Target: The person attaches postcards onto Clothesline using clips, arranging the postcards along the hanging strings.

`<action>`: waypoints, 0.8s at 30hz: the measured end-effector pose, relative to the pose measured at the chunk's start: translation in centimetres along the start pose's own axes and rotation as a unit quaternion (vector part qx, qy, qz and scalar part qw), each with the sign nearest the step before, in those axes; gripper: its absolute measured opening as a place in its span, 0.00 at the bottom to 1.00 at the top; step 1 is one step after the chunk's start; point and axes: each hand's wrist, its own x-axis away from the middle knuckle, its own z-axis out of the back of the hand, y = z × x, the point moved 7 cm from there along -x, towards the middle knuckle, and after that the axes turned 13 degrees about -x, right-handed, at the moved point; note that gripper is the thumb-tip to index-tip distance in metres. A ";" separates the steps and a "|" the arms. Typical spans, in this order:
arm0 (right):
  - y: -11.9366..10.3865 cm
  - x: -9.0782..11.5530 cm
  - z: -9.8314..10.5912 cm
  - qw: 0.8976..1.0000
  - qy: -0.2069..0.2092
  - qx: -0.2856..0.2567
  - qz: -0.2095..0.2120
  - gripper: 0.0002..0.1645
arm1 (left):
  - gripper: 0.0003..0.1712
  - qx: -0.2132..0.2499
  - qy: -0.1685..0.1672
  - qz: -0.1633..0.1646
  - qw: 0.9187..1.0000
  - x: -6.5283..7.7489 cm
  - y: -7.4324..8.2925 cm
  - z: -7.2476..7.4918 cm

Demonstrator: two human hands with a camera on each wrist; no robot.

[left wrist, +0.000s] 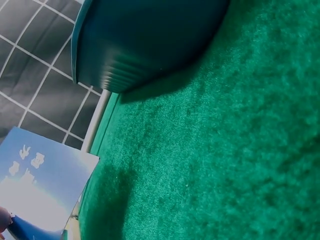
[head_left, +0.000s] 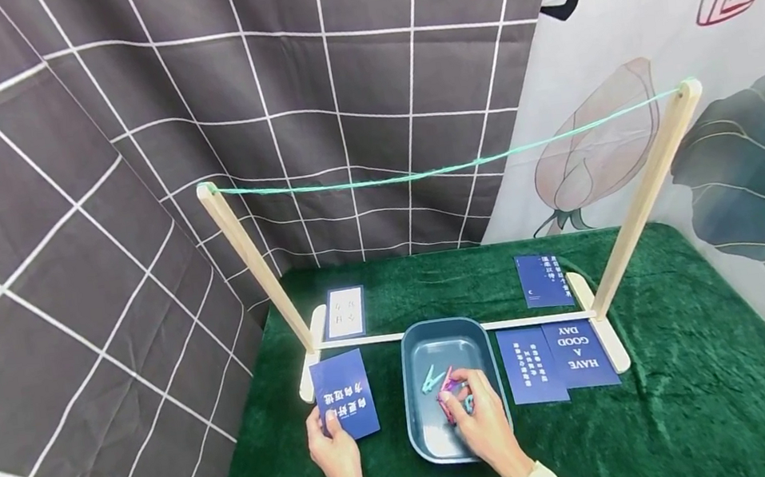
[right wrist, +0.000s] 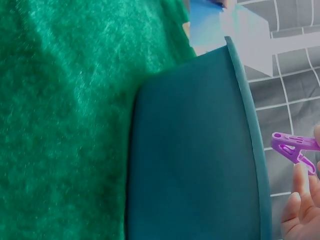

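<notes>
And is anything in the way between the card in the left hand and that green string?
Nothing visible. The left hand holds the card low, the green string stretches higher up, and the left post stands to the side.

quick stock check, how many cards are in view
5: a held card in the left hand, a white card behind it, a blue card and GOOD DAY card overlapping right of the bin, a back card behind those. Others may be hidden underneath.

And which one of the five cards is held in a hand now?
The blue card with white characters at the front left: the person's left hand grips its near edge. No hand touches the other four.
</notes>
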 end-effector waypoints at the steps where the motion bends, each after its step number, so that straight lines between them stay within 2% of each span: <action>1: -0.1 0.0 -0.1 1.000 -0.001 -0.005 -0.002 0.16 | 0.13 0.000 0.001 -0.001 1.000 0.0 0.0 0.0; 9: -0.7 -0.3 -0.6 1.000 -0.004 -0.016 0.016 0.17 | 0.14 0.013 -0.001 -0.002 1.000 0.2 1.0 0.4; 17: -1.3 -0.7 -0.7 1.000 -0.008 -0.020 0.014 0.17 | 0.14 0.029 0.006 -0.016 0.999 0.4 2.0 0.5; 24: -1.9 -1.2 -0.8 0.999 -0.010 -0.023 0.037 0.17 | 0.13 0.034 0.011 -0.027 0.999 0.4 2.4 0.5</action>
